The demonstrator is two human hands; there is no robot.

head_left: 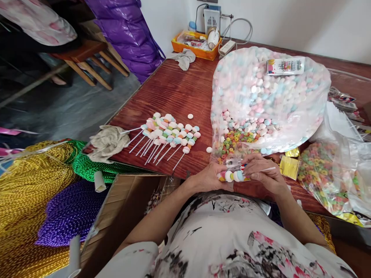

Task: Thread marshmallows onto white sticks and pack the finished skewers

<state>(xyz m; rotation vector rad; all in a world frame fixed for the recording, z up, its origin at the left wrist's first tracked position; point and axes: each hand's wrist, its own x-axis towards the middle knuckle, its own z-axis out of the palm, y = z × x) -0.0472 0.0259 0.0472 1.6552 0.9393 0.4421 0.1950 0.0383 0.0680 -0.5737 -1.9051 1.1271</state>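
Note:
At the table's front edge, my left hand (209,178) is closed on a small transparent packet (229,163) with coloured print. A candy skewer (233,176) with white and pale blue pieces lies in or against the packet; I cannot tell which. My right hand (266,175) pinches its white stick, whose end sticks out to the right. Just beyond my hands is a large transparent bag (255,88) of pastel marshmallow-like candies, with coloured rings (236,139) at its near end. To the left lies a pile of finished-looking candy skewers (171,133), sticks towards me.
Loose white candies (209,150) dot the wooden table (179,90). A bag of coloured rings (321,166) and gold ties (290,166) lie right. A crumpled cloth (108,143) is at the left edge, an orange tray (195,45) behind. Bead strands (31,185) fill the floor left; a person (40,23) sits beyond.

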